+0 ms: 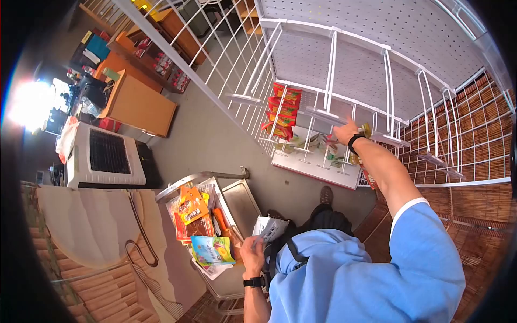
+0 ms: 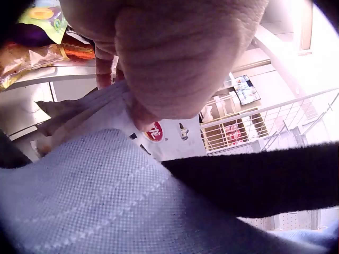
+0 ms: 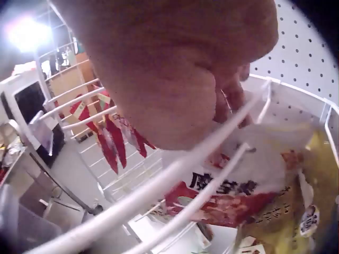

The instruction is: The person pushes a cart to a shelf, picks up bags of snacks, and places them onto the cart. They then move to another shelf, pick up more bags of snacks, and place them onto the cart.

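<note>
My left hand (image 1: 252,255) grips white snack packets (image 1: 269,229) at one edge, low beside the body. In the left wrist view they overlap like a thin stack, with a red oval logo on the front. My right hand (image 1: 344,132) is stretched out to the display rack, among its white wire hooks (image 1: 332,70). Up close in the right wrist view, its curled fingers pinch the top of a white and red snack packet (image 3: 233,185), partly hidden behind a hook's two wires. A yellow packet (image 3: 296,211) hangs right next to it.
Red packets (image 1: 281,110) hang on a hook at the rack's left. Below is a white bottom shelf (image 1: 293,161) with more packets above it. A metal cart (image 1: 237,199) beside me carries orange, blue and other packets. An air cooler (image 1: 102,156) stands at the left.
</note>
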Demonstrator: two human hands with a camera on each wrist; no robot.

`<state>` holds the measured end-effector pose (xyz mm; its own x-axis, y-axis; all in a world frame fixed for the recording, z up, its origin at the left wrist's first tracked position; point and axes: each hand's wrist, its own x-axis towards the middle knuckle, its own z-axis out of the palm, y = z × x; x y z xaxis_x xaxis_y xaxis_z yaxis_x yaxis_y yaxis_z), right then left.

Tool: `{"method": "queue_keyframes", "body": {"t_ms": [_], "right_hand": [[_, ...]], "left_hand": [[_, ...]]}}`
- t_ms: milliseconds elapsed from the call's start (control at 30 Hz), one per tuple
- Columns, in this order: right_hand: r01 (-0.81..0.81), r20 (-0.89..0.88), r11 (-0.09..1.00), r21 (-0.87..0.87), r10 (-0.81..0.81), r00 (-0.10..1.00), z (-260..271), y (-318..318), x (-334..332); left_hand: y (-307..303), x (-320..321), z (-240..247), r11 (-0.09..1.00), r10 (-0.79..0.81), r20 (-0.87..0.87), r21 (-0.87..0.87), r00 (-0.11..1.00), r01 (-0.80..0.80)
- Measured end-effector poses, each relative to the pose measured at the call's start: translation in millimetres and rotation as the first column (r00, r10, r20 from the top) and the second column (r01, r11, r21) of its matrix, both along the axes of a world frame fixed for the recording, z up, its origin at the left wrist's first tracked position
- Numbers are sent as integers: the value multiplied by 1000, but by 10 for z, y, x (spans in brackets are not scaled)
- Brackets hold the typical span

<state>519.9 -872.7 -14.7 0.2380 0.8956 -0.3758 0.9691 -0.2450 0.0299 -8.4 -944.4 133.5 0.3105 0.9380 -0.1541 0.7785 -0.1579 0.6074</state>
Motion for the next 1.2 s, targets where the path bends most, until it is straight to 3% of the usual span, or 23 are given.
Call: {"method": "queue_keyframes", "body": {"t_ms": [167, 233, 300, 367, 400, 500, 533, 567, 633, 700, 767, 833, 900, 1033, 1200], "right_hand": [[-50, -103, 992, -112, 39, 994, -2, -33, -334], [-156, -196, 972, -176, 121, 973, 77, -80, -408], [-139, -208, 979, -152, 106, 972, 32, -80, -400], [10, -460, 943, -332, -171, 871, 42, -63, -372], [9, -457, 943, -333, -170, 873, 72, -73, -394], [-68, -747, 965, -254, -152, 648, 130, -97, -628], [-149, -706, 956, -254, -78, 704, 109, -66, -766], [-286, -702, 957, -38, 178, 690, 14, -94, -911], [-386, -567, 908, 164, 407, 717, 101, -165, -1303], [-484, -516, 871, 89, 456, 725, 354, -186, -1642], [-507, -473, 860, 65, 474, 743, 541, -145, -1924], [-522, -512, 842, 138, 511, 690, 642, -134, -2110], [-320, -529, 867, 382, 490, 693, 677, -133, -2266], [-176, -603, 854, 490, 477, 640, 935, -112, -2402], [-176, -636, 844, 507, 504, 584, 1067, -152, -2463]], "left_hand": [[-29, -13, -152, 998, 44, 52, -39, 998, -42], [-13, 1, -176, 998, 49, 83, -36, 995, -46], [16, 40, -184, 1000, -5, 58, -17, 998, 6], [38, 77, -219, 999, -38, 61, -6, 997, 38], [65, 103, -230, 997, -79, 58, 12, 995, 78], [115, 193, -210, 992, -126, 127, 22, 984, 124], [128, 206, -219, 994, -112, 123, 22, 986, 110], [141, 208, -239, 989, -146, 147, 20, 978, 144], [156, 207, -226, 989, -144, 163, 15, 976, 144], [199, 203, -192, 964, -264, 134, 73, 955, 256], [222, 188, -161, 970, -241, 114, 75, 964, 233], [250, 158, -136, 945, -319, 89, 111, 943, 309], [245, 136, -79, 950, -294, 86, 135, 952, 281], [209, 13, -88, 967, -226, 96, 138, 969, 212], [137, -298, -121, 989, -35, 244, 147, 969, -2]]}}
